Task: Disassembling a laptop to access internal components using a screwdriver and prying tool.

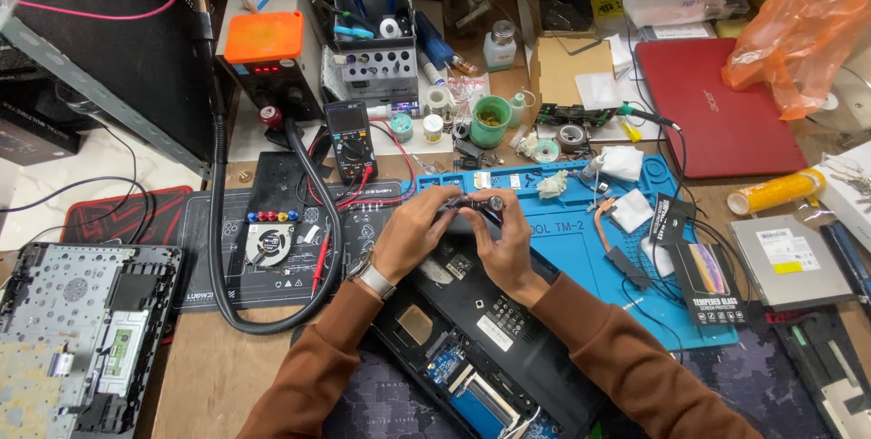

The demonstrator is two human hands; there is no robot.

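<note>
Both my hands meet over the far edge of an opened black laptop base that lies on the bench with its circuit boards showing. My left hand and my right hand together grip a small dark cylindrical tool with a silvery end, held level between the fingertips. I wear brown sleeves and a wristwatch on the left wrist. What the tool's tip touches is hidden by my fingers.
A blue repair mat lies under and right of the hands. A multimeter, a small fan, a black hose, a red laptop, an optical drive and a laptop shell surround them.
</note>
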